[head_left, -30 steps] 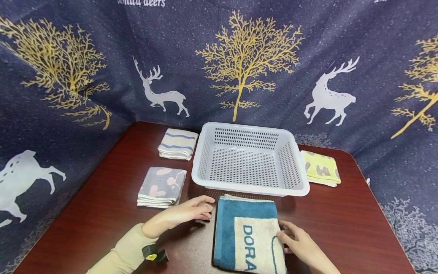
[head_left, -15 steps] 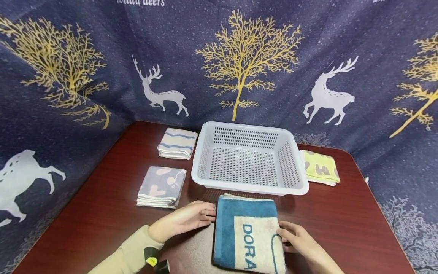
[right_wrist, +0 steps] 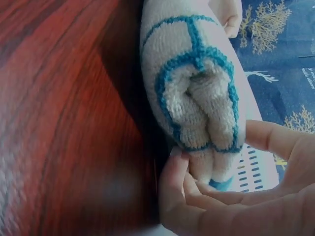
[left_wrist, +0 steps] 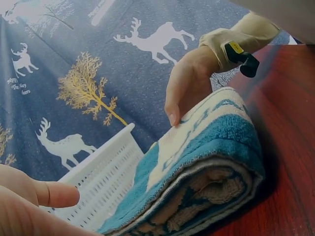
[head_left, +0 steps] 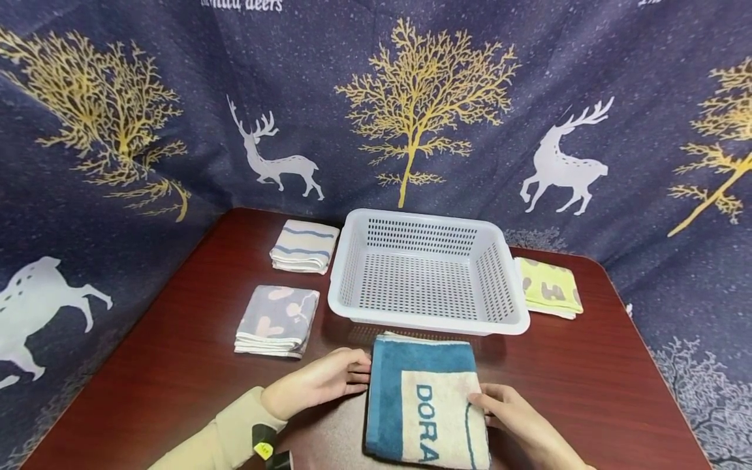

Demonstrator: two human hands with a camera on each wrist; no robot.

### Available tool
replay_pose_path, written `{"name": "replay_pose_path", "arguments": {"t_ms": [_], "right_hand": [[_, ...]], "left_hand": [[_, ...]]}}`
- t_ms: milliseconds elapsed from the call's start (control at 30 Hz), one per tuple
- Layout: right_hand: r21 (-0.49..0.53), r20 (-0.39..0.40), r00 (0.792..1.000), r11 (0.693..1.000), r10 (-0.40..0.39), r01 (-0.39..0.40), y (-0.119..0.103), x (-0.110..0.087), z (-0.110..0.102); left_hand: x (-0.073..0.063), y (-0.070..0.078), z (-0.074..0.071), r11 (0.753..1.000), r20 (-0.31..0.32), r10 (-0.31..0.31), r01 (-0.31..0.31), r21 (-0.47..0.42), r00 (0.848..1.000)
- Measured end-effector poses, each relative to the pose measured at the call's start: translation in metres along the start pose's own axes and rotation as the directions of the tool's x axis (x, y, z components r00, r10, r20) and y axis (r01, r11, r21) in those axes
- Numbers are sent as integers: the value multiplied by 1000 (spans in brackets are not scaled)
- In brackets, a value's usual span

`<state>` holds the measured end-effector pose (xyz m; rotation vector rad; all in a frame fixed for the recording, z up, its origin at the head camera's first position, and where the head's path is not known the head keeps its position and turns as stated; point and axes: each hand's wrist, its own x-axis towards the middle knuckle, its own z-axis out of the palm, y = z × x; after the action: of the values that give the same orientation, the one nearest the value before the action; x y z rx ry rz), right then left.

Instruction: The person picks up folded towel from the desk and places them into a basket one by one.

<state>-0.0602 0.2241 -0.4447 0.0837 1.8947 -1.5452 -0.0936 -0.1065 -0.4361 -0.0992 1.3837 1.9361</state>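
Note:
A folded blue and cream towel (head_left: 437, 408) with the letters DORA lies on the table in front of me. At its right edge my right hand (head_left: 517, 414) pinches it, thumb on top and fingers at the side and below; the right wrist view shows the thumb and fingers about the towel's (right_wrist: 197, 108) folded end. Beside the left edge is my left hand (head_left: 326, 382), fingertips close to or touching the cloth. In the left wrist view that hand's thumb (left_wrist: 56, 193) stands apart from the towel (left_wrist: 197, 157), whose rolled layers show.
Behind the towel stands a white perforated basket (head_left: 435, 326). To the left lie a folded grey-pink towel (head_left: 279, 320) and a white towel with blue stripes (head_left: 305, 245). A yellow-green towel (head_left: 552, 287) sits right of the basket. A dark patterned cloth (head_left: 364, 98) hangs behind the table.
My left hand has come down and slightly right, to the towel's left edge. My right thumb has moved inward onto the towel's top. The towel has hardly moved.

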Motion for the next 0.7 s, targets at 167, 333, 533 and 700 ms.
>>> {"name": "replay_pose_path", "arguments": {"t_ms": [167, 333, 533, 700], "right_hand": [[18, 40, 999, 1000, -23, 23, 1, -1, 3], [60, 51, 998, 998, -38, 35, 0, -2, 8], [89, 75, 997, 996, -31, 25, -1, -2, 11], [118, 112, 992, 992, -53, 40, -1, 0, 14]], "left_hand": [[3, 0, 1, 1000, -12, -22, 22, 4, 1000], [7, -1, -1, 999, -9, -26, 26, 21, 1000], [6, -4, 0, 997, -5, 5, -5, 76, 1000], [9, -3, 11, 993, -13, 11, -9, 115, 1000]]}}
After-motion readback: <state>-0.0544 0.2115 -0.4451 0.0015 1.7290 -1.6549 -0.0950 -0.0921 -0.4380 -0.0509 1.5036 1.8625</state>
